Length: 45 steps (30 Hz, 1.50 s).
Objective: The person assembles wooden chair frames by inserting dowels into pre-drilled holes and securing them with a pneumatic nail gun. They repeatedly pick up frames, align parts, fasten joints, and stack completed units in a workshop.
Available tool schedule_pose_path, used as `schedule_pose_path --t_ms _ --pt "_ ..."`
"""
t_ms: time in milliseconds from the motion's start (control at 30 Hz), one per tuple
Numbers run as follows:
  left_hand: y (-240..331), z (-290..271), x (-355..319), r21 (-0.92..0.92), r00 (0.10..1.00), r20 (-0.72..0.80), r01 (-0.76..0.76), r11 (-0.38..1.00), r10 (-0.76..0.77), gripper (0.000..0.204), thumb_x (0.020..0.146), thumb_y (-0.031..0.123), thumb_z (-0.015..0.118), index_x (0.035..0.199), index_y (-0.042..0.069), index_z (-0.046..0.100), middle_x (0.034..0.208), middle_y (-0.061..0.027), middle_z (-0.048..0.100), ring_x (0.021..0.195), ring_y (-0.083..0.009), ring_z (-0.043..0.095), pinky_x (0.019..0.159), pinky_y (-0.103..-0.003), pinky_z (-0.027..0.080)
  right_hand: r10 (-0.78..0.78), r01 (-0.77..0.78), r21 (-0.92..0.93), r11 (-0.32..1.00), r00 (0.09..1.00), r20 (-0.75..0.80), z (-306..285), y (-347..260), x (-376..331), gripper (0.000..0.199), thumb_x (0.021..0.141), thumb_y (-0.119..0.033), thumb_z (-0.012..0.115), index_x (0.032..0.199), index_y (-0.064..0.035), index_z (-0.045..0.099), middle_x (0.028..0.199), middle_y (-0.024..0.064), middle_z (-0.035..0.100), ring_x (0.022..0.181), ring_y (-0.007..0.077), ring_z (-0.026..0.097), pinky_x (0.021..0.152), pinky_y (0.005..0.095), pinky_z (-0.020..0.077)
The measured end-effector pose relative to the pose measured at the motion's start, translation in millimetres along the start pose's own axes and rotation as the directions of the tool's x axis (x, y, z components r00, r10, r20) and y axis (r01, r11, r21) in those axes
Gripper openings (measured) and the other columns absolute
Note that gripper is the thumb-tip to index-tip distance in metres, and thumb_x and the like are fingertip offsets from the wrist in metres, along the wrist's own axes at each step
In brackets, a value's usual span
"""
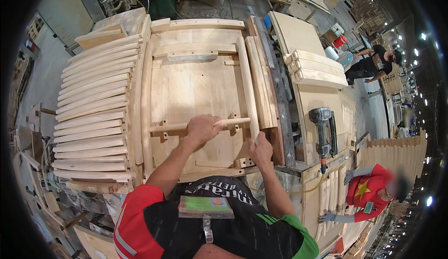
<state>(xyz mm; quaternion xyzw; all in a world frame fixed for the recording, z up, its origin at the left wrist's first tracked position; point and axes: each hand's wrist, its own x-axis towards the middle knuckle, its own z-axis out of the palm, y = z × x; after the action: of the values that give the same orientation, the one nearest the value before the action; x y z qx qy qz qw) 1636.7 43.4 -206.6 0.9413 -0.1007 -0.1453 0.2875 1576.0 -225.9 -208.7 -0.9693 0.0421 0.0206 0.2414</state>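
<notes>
My left hand (203,127) is closed around a round wooden rung (170,128) that runs across the work board. The rung's right end meets the side of a long wooden post (247,86); I cannot tell whether it sits in a hole. My right hand (261,150) grips the near end of that post. Along the left side lies a second long post (146,105), which the rung's other end reaches. Under them is a wooden jig board (196,86) with small drilled blocks fixed to it, such as one block (234,124) beside the rung.
Left of the jig lies a row of slats (93,105). On the right bench a nail gun (322,133) rests near stacked wooden pieces (317,68). A person in red (371,193) works at the lower right; another in black (373,63) is farther off.
</notes>
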Motion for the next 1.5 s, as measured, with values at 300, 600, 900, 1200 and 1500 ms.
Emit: schedule_pose_path --t_ms 300,600,900,1200,1500 --pt "-7 -13 71 -0.164 0.949 -0.315 -0.052 0.985 -0.002 0.043 0.095 0.047 0.072 0.113 0.009 0.077 0.105 -0.0171 0.074 0.101 -0.0359 0.07 0.09 -0.049 0.055 0.056 -0.046 -0.093 0.995 0.992 0.112 -12 -6 4 0.034 0.095 -0.023 0.073 0.11 -0.0032 0.05 0.088 0.0296 0.07 0.086 0.0554 0.068 0.075 0.0629 0.0528" --pt "-45 -100 263 0.268 0.853 -0.51 0.034 0.963 0.112 0.047 0.093 0.039 0.077 0.128 0.008 0.069 0.129 -0.0182 0.066 0.128 -0.0369 0.057 0.108 -0.055 0.043 -0.01 0.026 -0.143 0.989 0.994 0.106 -2 -7 8 0.036 0.094 -0.024 0.073 0.111 -0.0047 0.049 0.088 0.0291 0.07 0.085 0.0523 0.07 0.072 0.0598 0.0552" --pt "-51 -106 293 0.271 0.975 -0.212 -0.002 0.963 0.061 0.051 0.096 0.039 0.074 0.137 0.011 0.065 0.139 -0.0147 0.061 0.134 -0.0347 0.055 0.113 -0.059 0.04 0.034 -0.023 -0.13 0.991 0.996 0.081 0 -4 3 0.035 0.092 -0.019 0.075 0.11 -0.0043 0.048 0.085 0.0279 0.068 0.084 0.0535 0.067 0.07 0.0589 0.0538" --pt "-54 -114 293 0.29 0.979 -0.198 0.014 0.957 0.046 0.054 0.097 0.039 0.07 0.146 0.017 0.061 0.141 -0.0106 0.06 0.137 -0.0324 0.052 0.112 -0.062 0.04 -0.004 0.009 -0.108 0.994 0.999 0.051 2 -1 3 0.039 0.092 -0.016 0.075 0.121 -0.0026 0.051 0.097 0.0271 0.069 0.088 0.0506 0.068 0.072 0.0556 0.0551" --pt "-60 -104 289 0.287 0.957 -0.281 0.012 0.958 0.072 0.054 0.098 0.04 0.067 0.147 0.018 0.062 0.14 -0.0096 0.062 0.134 -0.0306 0.053 0.112 -0.053 0.039 0.059 -0.047 -0.12 0.992 0.994 0.095 2 -3 4 0.042 0.094 -0.019 0.074 0.125 -0.0019 0.052 0.1 0.0265 0.07 0.093 0.0497 0.068 0.075 0.0551 0.0552"
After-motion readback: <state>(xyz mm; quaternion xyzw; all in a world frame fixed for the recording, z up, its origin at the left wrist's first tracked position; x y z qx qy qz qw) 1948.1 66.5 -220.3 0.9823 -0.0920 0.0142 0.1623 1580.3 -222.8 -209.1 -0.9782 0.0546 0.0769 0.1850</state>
